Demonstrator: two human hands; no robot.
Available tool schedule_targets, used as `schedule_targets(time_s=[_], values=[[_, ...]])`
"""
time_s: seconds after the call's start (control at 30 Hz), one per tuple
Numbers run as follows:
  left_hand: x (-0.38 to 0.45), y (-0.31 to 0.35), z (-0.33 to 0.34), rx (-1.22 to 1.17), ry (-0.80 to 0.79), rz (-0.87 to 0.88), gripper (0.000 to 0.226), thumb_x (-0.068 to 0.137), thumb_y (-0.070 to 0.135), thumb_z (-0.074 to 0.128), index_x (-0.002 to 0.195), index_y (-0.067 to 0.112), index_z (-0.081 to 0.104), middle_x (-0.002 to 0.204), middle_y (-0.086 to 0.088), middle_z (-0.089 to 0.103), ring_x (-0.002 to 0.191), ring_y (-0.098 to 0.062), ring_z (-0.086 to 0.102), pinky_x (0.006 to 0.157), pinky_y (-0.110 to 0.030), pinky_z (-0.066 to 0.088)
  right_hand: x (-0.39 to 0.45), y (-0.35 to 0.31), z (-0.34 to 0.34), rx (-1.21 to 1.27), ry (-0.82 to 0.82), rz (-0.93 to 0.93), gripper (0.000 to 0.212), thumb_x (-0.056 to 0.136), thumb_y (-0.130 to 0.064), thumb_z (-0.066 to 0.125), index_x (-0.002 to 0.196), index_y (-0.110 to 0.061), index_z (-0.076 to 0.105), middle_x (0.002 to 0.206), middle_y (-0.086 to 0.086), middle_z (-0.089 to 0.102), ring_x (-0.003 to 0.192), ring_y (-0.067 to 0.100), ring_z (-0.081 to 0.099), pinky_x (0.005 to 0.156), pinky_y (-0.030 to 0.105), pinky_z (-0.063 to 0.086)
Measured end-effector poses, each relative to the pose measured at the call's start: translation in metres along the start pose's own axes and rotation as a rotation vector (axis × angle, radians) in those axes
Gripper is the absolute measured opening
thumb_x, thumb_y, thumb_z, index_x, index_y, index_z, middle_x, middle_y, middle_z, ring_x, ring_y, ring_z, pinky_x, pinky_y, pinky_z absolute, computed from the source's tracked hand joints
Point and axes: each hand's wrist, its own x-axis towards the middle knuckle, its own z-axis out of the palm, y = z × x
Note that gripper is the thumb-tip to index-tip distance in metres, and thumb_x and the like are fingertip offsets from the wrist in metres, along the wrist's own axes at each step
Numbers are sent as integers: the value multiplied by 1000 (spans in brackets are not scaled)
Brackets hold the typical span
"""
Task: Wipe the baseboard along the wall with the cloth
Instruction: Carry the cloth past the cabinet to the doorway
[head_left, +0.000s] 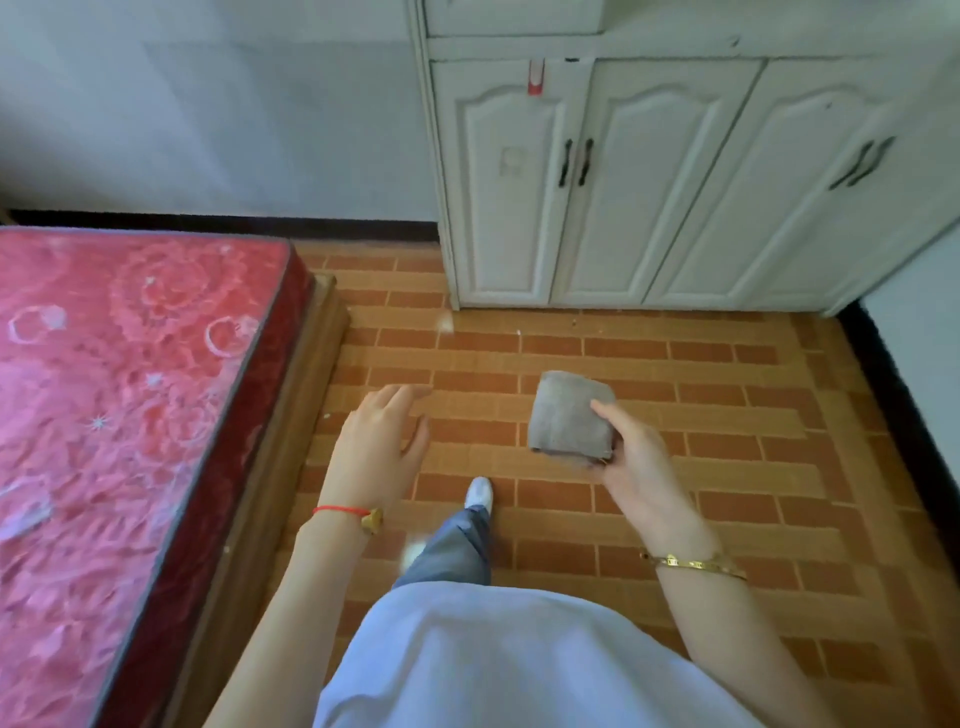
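A folded grey cloth (570, 415), square in outline, is held up in the right hand (636, 467) above the floor of orange-brown brick-pattern tiles (675, 374); the thumb is laid across the cloth's near right corner and the fingers (613, 453) are closed on it from beneath. The left hand (382, 441) is held out empty, palm down, with its fingers (400, 395) spread apart and slightly curled, just beside the wooden bed frame (291, 415). A red string bracelet with a gold charm (358, 514) is worn on the left wrist and a gold bangle (696, 564) on the right. A dark, nearly black baseboard (234, 223) is seen at the foot of the pale far wall (208, 104), running between the bed and a white cabinet with arched panel doors and dark handles (623, 182); a second stretch of dark baseboard (904, 415) is seen along the right-hand wall, starting at the cabinet's right corner. The cloth is held well apart from both stretches. The left part of the view is filled by a red patterned mattress (104, 415) resting on the bed frame. A white shoe (479, 491) and a grey trouser leg (452, 545) are visible on the tiles between the two arms, below a pale top (493, 660).
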Motion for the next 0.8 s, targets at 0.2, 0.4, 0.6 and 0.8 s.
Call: schedule_targets(time_s=[0.2,0.4,0.6,0.8], values=[[151,24,13,-2,-123,218,29,98,21,54,125,16,62,119,-5,65,111,-27,59,95,-43,50,70,-65,11,137,124,-138,28,94,-16,57,120,-6,60,122,14,63,112,29,60,99,50,47],[273,71,37,6,-234,487,30,96,14,58,126,13,63,115,-10,67,107,-31,62,89,-42,51,111,-118,-2,286,283,-258,36,93,-20,57,126,-6,57,124,13,64,113,27,61,88,40,53],[346,141,86,-59,-379,670,30,99,17,55,128,14,63,119,-9,66,111,-27,60,92,-37,48,127,-152,-43,387,476,-303,25,96,-20,54,119,-12,59,121,8,61,113,26,57,100,46,47],[399,222,151,-85,-473,798,29,99,19,54,126,15,64,120,-7,67,110,-25,62,95,-40,51,164,-193,-98,549,615,-301,23,94,-17,58,115,-9,61,120,12,61,110,29,59,96,48,49]])
